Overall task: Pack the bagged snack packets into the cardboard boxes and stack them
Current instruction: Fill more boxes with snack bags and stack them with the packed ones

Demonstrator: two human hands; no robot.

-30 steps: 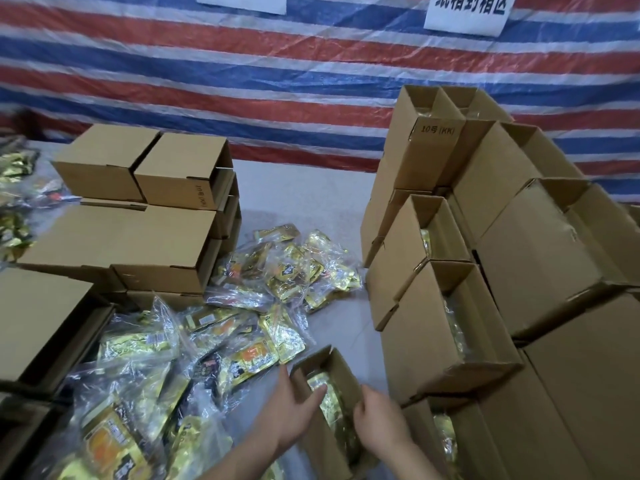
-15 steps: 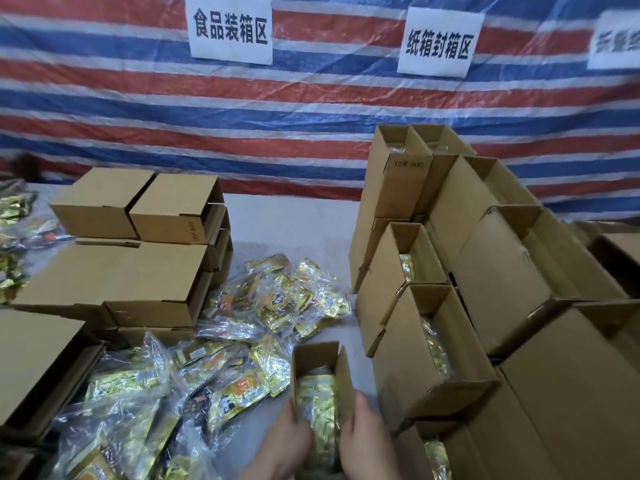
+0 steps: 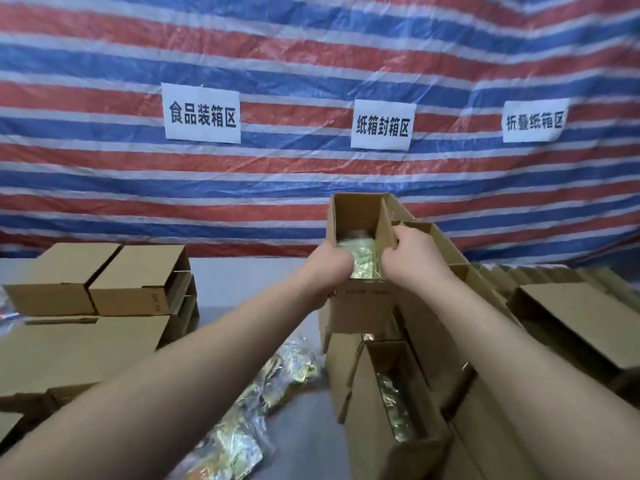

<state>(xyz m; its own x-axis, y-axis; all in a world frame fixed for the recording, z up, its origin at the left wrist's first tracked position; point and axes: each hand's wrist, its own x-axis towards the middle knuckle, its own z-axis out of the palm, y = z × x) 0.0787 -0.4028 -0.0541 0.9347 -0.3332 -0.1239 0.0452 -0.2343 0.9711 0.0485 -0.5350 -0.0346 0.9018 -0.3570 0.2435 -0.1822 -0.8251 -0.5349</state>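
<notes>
Packed cardboard box (image 3: 360, 268), centre frame atop the right stack (image 3: 388, 393), is gripped at both side walls by left hand (image 3: 329, 268) and right hand (image 3: 410, 254). Judged light, walls crushable; low side holds are advised.

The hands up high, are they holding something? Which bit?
Both hands hold one open cardboard box with gold snack packets inside. The left hand grips its left wall, the right hand its right wall.

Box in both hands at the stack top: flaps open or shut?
Open. The box shows its inside, gold packets visible; left hand and right hand grip its sides.
</notes>
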